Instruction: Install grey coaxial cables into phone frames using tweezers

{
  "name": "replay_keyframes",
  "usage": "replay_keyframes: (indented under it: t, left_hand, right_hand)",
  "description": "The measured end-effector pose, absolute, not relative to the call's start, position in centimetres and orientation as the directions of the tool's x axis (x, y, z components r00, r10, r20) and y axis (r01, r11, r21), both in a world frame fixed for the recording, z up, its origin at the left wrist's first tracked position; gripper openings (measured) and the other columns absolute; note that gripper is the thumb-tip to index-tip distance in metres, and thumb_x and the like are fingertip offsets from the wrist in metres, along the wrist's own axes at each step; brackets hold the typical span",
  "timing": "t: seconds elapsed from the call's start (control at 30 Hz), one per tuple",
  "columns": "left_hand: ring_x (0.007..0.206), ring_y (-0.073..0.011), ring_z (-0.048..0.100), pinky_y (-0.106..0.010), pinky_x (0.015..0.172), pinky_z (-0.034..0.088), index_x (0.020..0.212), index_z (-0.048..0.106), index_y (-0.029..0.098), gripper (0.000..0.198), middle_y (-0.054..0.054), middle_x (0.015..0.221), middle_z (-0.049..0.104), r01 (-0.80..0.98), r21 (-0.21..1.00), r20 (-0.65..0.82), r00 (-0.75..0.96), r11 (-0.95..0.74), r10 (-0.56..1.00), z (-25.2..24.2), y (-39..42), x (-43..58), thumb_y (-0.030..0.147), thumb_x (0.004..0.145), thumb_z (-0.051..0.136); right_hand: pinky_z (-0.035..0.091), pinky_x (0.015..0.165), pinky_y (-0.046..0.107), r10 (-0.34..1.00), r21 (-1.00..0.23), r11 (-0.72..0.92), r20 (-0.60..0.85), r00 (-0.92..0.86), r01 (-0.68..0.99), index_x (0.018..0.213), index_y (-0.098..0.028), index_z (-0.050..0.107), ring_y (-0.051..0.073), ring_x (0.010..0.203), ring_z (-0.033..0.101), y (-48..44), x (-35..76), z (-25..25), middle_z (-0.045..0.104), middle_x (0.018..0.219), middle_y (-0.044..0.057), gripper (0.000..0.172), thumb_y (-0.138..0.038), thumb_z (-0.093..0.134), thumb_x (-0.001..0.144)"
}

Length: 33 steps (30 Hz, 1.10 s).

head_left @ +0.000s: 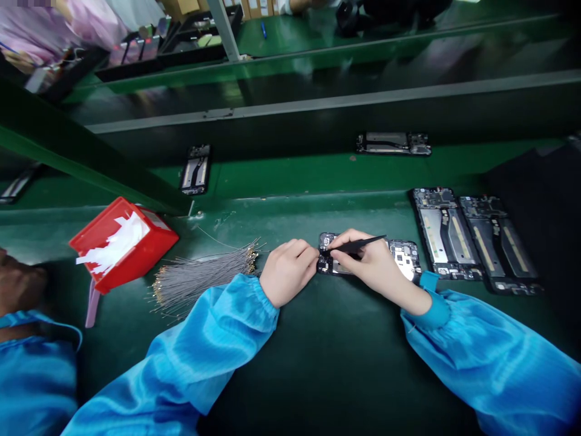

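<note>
An opened phone point(403, 257) with its inner parts bare lies crosswise in front of me. My right hand point(372, 266) pinches black tweezers point(361, 244) over the phone's left half, the tips hidden by the fingers. At the phone's left end my left hand point(290, 272) has its fingers curled together, the fingertips against the edge; whatever they may pinch is hidden. Just left of that hand lies a bundle of thin grey cables point(206, 275) with small gold-coloured ends.
Two opened phones point(447, 233) lie side by side at right, near a black sheet point(540, 200). Another phone point(394, 143) and a further one point(196, 169) rest behind. A red bin point(140, 254) with white paper stands left, by a green post point(91, 145). A co-worker's hand point(20, 281) is at far left.
</note>
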<state>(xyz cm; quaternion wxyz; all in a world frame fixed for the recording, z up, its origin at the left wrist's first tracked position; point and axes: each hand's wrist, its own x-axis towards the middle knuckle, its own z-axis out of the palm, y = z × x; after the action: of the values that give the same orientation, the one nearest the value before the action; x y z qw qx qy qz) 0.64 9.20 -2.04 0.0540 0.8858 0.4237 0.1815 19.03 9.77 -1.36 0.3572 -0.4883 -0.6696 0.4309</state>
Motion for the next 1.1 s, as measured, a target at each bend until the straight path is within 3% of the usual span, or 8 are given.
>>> replay_keyframes:
  t: [0.8,1.1]
  left_hand:
    - [0.071,-0.0139,0.051,-0.024,0.063,0.042,0.078,0.058,0.017,0.018,-0.002,0.075,0.057,0.746,0.196,0.279,0.58,-0.637,0.765,-1.99,9.14,0.72,0.019,0.087,0.042]
    - [0.07,-0.0142,0.05,-0.025,0.063,0.041,0.077,0.057,0.017,0.02,-0.002,0.074,0.056,0.747,0.19,0.251,0.591,-0.637,0.767,-1.83,9.14,0.78,0.02,0.087,0.041]
  right_hand:
    - [0.049,0.068,0.028,0.956,-0.921,0.183,0.084,-0.282,0.344,0.079,-0.02,0.059,0.015,0.076,0.06,9.85,18.94,-1.47,0.063,0.079,0.0,0.006,-0.015,0.057,0.075]
    - [0.044,0.065,0.028,0.85,-0.789,0.475,0.298,-0.434,0.389,0.083,-0.02,0.054,0.014,0.073,0.053,9.29,18.76,-0.97,0.056,0.079,0.002,0.009,-0.013,0.049,0.08]
